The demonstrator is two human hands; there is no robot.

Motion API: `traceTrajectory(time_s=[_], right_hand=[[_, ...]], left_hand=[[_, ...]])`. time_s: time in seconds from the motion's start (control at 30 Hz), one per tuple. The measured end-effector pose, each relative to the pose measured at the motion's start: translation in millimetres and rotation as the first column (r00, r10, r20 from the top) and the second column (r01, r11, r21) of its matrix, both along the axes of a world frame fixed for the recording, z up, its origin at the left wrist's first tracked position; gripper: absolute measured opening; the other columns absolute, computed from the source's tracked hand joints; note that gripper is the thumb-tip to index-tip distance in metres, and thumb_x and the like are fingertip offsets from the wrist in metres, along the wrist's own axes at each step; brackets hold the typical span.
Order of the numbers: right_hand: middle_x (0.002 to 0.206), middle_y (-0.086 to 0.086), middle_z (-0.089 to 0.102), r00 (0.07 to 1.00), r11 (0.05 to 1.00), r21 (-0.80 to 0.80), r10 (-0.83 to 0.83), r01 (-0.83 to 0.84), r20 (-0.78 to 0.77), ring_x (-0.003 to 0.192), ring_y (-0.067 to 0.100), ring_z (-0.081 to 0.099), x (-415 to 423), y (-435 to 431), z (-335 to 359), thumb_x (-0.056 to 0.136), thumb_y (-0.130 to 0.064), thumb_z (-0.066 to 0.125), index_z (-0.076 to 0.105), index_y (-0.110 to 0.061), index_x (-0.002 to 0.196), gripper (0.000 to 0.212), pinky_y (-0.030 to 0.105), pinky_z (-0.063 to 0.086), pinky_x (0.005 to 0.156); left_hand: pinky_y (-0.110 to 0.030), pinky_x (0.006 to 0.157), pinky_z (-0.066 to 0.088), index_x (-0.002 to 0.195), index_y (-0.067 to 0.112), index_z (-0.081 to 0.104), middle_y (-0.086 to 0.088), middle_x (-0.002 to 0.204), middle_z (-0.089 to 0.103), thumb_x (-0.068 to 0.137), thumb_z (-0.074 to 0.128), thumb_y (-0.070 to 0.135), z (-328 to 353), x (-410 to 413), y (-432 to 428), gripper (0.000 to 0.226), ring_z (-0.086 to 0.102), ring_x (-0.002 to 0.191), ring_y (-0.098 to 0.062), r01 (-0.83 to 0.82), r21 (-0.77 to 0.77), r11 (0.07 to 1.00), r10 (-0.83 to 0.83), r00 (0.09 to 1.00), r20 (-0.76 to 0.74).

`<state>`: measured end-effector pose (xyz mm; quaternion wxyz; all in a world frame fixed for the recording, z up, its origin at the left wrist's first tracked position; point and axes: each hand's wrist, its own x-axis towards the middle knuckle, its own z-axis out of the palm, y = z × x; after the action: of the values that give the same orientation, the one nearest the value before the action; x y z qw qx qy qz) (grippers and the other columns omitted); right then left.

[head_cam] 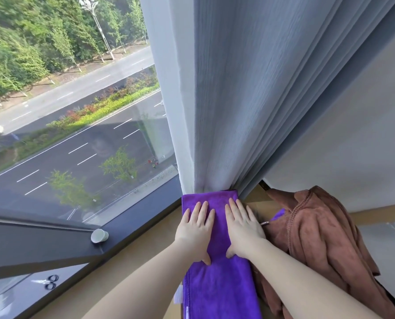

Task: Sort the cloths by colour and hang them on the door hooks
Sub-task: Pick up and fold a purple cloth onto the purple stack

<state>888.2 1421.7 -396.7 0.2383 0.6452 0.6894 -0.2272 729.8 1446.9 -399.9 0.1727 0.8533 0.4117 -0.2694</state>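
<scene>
A folded purple cloth (pixel 217 286) lies lengthwise on the wooden sill (pixel 145 256) beside the window, its far end touching the curtain. My left hand (pixel 196 229) and my right hand (pixel 242 229) both press flat on it, fingers straight and pointing away from me. To the right a brown cloth (pixel 318 238) lies in a crumpled heap. A small corner of another purple cloth (pixel 279 213) pokes out from under that heap. No door hooks are in view.
A grey-blue curtain (pixel 249 100) hangs down just behind the cloths. The dark window frame (pixel 127 233) with a white knob (pixel 99 236) runs along the left. A thin metal piece (pixel 264 223) sticks out by the brown heap. A pale wall is at right.
</scene>
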Motion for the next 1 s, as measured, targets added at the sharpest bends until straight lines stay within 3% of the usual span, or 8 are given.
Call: traceTrajectory(time_s=[0.17, 0.33, 0.5, 0.63, 0.73, 0.87, 0.93, 1.0], right_hand=[[0.17, 0.01, -0.014, 0.986, 0.994, -0.006, -0.112, 0.112, -0.127, 0.157, 0.024, -0.015, 2, -6, 19, 0.094, -0.053, 0.064, -0.008, -0.006, 0.161, 0.11, 0.041, 0.0, 0.128], [0.172, 0.001, 0.002, 0.941, 0.973, 0.071, -0.194, 0.221, -0.277, 0.158, 0.018, -0.004, 12, -7, 57, 0.103, -0.036, 0.054, 0.007, -0.012, 0.163, 0.08, 0.038, 0.01, 0.126], [0.165, 0.004, 0.027, 0.927, 0.936, 0.199, -0.222, 0.289, -0.303, 0.155, 0.018, 0.018, 47, -11, 93, 0.106, -0.026, 0.047, 0.026, -0.011, 0.158, 0.058, 0.034, 0.019, 0.125], [0.16, 0.003, 0.038, 0.914, 0.904, 0.248, -0.269, 0.349, -0.305, 0.149, 0.02, 0.032, 79, -26, 116, 0.106, -0.022, 0.044, 0.036, -0.013, 0.155, 0.051, 0.032, 0.025, 0.121], [0.151, -0.001, 0.048, 0.895, 0.869, 0.285, -0.314, 0.405, -0.315, 0.141, 0.02, 0.042, 102, -39, 131, 0.104, -0.021, 0.048, 0.049, -0.018, 0.147, 0.044, 0.034, 0.034, 0.116], [0.135, -0.006, 0.055, 0.862, 0.801, 0.333, -0.414, 0.498, -0.293, 0.13, 0.02, 0.049, 137, -61, 141, 0.1, -0.026, 0.05, 0.063, -0.025, 0.13, 0.033, 0.036, 0.044, 0.104], [0.133, -0.007, 0.055, 0.831, 0.767, 0.325, -0.484, 0.553, -0.274, 0.126, 0.019, 0.052, 155, -74, 141, 0.1, -0.029, 0.05, 0.062, -0.028, 0.129, 0.031, 0.035, 0.048, 0.096], [0.133, -0.006, 0.055, 0.799, 0.745, 0.291, -0.543, 0.6, -0.256, 0.123, 0.019, 0.055, 172, -85, 138, 0.1, -0.034, 0.051, 0.058, -0.03, 0.132, 0.033, 0.034, 0.049, 0.093]], left_hand=[[-0.049, 0.127, 0.004, 0.162, 0.012, -0.008, -0.012, 0.17, -0.013, 0.081, 0.077, 0.058, 14, -2, 0, 0.126, -0.011, 0.157, -0.031, 0.035, -0.012, 0.999, -0.034, 0.997, 0.069], [-0.045, 0.128, 0.009, 0.163, 0.013, -0.008, -0.012, 0.171, -0.01, 0.09, 0.07, 0.053, 31, 1, 7, 0.114, -0.007, 0.158, -0.029, 0.06, -0.026, 0.998, -0.056, 0.991, 0.125], [-0.044, 0.126, 0.015, 0.163, 0.014, -0.004, -0.012, 0.171, -0.001, 0.095, 0.063, 0.051, 50, 26, 12, 0.103, 0.002, 0.158, -0.029, 0.078, -0.057, 0.995, -0.069, 0.986, 0.151], [-0.043, 0.12, 0.027, 0.162, 0.011, 0.013, -0.012, 0.169, 0.014, 0.099, 0.058, 0.046, 65, 57, 9, 0.085, 0.017, 0.155, -0.028, 0.102, -0.096, 0.99, -0.086, 0.984, 0.155], [-0.043, 0.107, 0.042, 0.149, 0.01, 0.04, -0.013, 0.153, 0.04, 0.1, 0.055, 0.038, 79, 83, 1, 0.058, 0.041, 0.14, -0.032, 0.085, -0.124, 0.989, -0.061, 0.981, 0.182], [-0.041, 0.087, 0.052, 0.119, 0.012, 0.061, -0.011, 0.119, 0.063, 0.099, 0.049, 0.029, 93, 116, -10, 0.03, 0.06, 0.114, -0.034, 0.03, -0.193, 0.981, 0.01, 0.979, 0.204], [-0.041, 0.082, 0.056, 0.1, 0.013, 0.065, -0.008, 0.101, 0.067, 0.092, 0.045, 0.037, 95, 130, -16, 0.032, 0.064, 0.102, -0.037, -0.062, -0.239, 0.969, 0.12, 0.965, 0.235], [-0.041, 0.084, 0.056, 0.1, 0.015, 0.067, -0.005, 0.101, 0.07, 0.084, 0.039, 0.049, 90, 143, -22, 0.046, 0.064, 0.099, -0.033, -0.174, -0.305, 0.936, 0.268, 0.915, 0.302]])
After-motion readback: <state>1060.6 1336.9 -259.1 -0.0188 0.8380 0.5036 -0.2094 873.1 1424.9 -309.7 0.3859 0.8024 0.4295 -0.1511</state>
